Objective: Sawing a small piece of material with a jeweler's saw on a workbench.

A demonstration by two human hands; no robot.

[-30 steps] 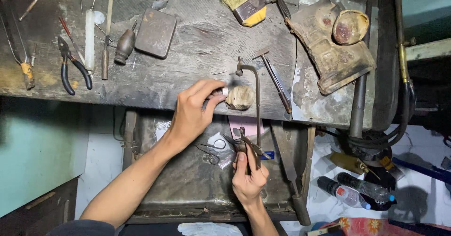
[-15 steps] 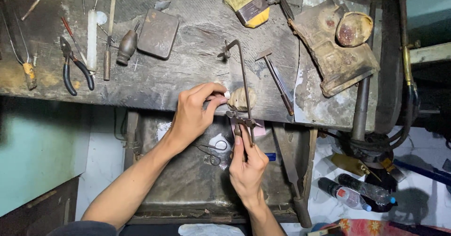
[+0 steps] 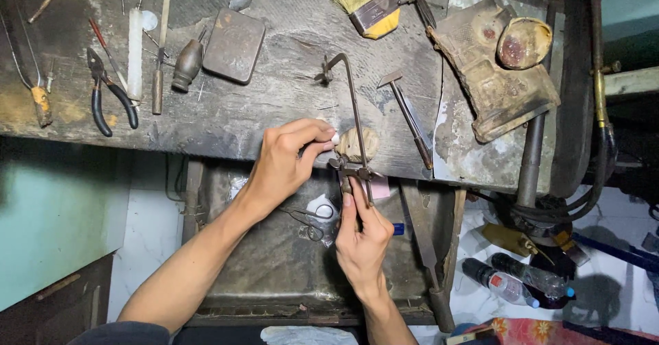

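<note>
My left hand [image 3: 287,156] pinches something very small against the worn wooden bench pin [image 3: 357,142] at the front edge of the workbench [image 3: 261,111]; the piece itself is too small to make out. My right hand [image 3: 362,232] grips the handle of a small metal jeweller's saw [image 3: 351,115]. Its frame reaches up over the bench top, past the pin. The handle sits just below the bench edge, between thumb and fingers.
On the bench lie black-handled pliers [image 3: 106,94], a white stick [image 3: 134,53], a dark metal plate [image 3: 233,45], a yellow brush [image 3: 369,3], a small hammer [image 3: 408,115] and a worn block with a round dish [image 3: 501,63]. Scissors [image 3: 309,214] lie in the catch tray [image 3: 274,262] below. Bottles [image 3: 511,283] lie on the floor.
My right hand has pushed the saw upward from below the bench edge, so the frame now stretches farther over the bench top. My left hand has stayed at the pin.
</note>
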